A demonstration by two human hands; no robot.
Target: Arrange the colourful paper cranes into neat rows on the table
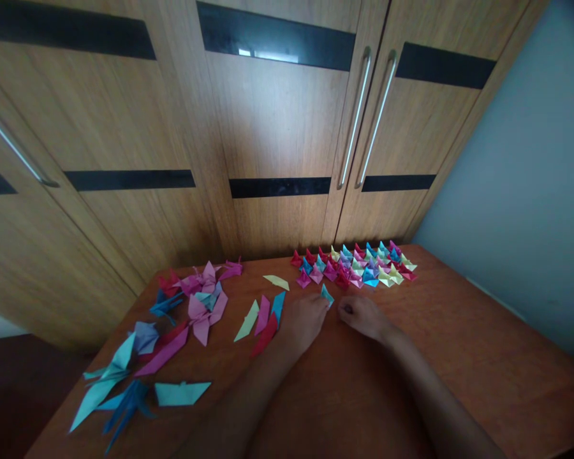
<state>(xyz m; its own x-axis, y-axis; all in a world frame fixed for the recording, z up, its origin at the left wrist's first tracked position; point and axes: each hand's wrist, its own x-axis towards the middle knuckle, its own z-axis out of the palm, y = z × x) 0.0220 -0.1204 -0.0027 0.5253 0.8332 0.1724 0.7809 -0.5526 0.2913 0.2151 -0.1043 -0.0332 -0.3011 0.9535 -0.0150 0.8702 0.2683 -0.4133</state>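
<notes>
My left hand [307,317] is closed, its fingertips pinching a small teal folded-paper piece [327,295] with a pointed top. Just to the right, my right hand [365,315] is curled into a loose fist a little apart from the teal piece; nothing shows sticking out of it. Left of my left hand lie flat folded paper boats: a red one [266,336], a blue one [278,307], a pink one [263,313] and a pale yellow-green one [247,321]. Behind both hands stand rows of small pointed folded-paper pieces [356,266] in many colours.
Larger origami pieces cover the table's left side, among them a pink one [201,319], a teal crane-like one [106,377], a dark blue one [131,406] and a mint boat [182,393]. A wooden cabinet [277,127] stands behind the brown table [483,357], a wall [521,191] at right.
</notes>
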